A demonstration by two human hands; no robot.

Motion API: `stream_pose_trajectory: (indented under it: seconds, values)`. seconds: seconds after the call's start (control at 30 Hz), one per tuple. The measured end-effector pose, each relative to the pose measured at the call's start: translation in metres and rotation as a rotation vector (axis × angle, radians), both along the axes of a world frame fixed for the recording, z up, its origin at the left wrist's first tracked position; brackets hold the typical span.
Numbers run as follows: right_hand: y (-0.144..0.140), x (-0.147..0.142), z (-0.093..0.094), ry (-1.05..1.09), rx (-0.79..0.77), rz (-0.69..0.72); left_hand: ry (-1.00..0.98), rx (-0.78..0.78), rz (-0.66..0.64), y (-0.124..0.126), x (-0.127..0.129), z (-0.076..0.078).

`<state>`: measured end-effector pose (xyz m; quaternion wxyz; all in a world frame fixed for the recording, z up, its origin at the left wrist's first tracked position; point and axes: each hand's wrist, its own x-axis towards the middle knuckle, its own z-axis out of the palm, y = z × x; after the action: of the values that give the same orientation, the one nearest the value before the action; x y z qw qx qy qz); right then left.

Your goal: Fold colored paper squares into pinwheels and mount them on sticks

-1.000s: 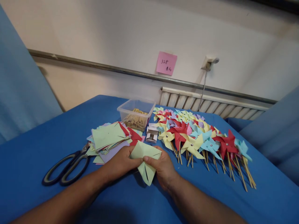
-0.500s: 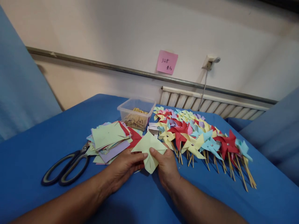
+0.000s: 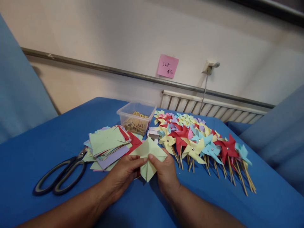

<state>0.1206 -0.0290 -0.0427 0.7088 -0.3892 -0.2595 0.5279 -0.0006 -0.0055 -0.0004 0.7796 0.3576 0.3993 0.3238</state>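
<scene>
Both my hands hold one pale green paper square (image 3: 149,155), partly folded with its flaps pulled toward the centre. My left hand (image 3: 124,172) pinches it from the left, my right hand (image 3: 165,171) from the right, thumbs meeting near its middle. It hovers just above the blue table (image 3: 47,136). To its left lies a stack of cut coloured paper squares (image 3: 108,145). Finished paper pinwheels on wooden sticks (image 3: 197,139) lie in rows to the right.
Black-handled scissors (image 3: 59,177) lie at the left. A clear plastic tub of wooden sticks (image 3: 136,117) stands behind the paper stack, with a small white box (image 3: 153,134) beside it. A pink note (image 3: 167,66) and a radiator (image 3: 213,107) are on the far wall.
The folded green paper has been turned and lifted slightly in my hands, its upper flaps now spread wider. The view has shifted a little to the right.
</scene>
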Motion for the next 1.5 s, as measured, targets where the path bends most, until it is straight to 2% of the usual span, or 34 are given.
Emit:
stream_pose_trajectory:
  seconds: [0.13, 0.33, 0.53, 0.73, 0.8, 0.9, 1.1, 1.3, 1.5]
  values:
    - [-0.001, 0.000, 0.001, -0.103, 0.024, 0.012, 0.012, 0.040, 0.042, 0.004, -0.003, 0.002]
    - [-0.009, -0.005, 0.007, -0.246, 0.220, -0.063, -0.026, 0.093, 0.113, 0.011, -0.010, 0.017]
    - [-0.018, -0.001, 0.002, -0.586, 0.297, -0.163, -0.051, 0.095, 0.146, 0.011, -0.013, 0.021]
    - [-0.024, 0.001, 0.000, -0.855, 0.465, -0.069, -0.046, 0.109, 0.146, 0.010, -0.014, 0.019]
    - [-0.025, 0.001, -0.001, -0.913, 0.489, -0.090, -0.052, 0.110, 0.137, 0.011, -0.014, 0.019]
    - [-0.026, 0.002, -0.002, -0.955, 0.500, -0.135, -0.063, 0.110, 0.138, 0.011, -0.014, 0.019]
    - [-0.025, 0.003, 0.004, -0.999, 0.460, -0.017, -0.034, 0.109, 0.147, 0.010, -0.015, 0.020]
    - [-0.024, 0.008, 0.011, -0.965, 0.435, -0.059, -0.023, 0.094, 0.120, 0.009, -0.012, 0.023]
    - [-0.024, 0.010, 0.012, -0.941, 0.462, -0.022, -0.040, 0.111, 0.107, 0.009, -0.012, 0.024]
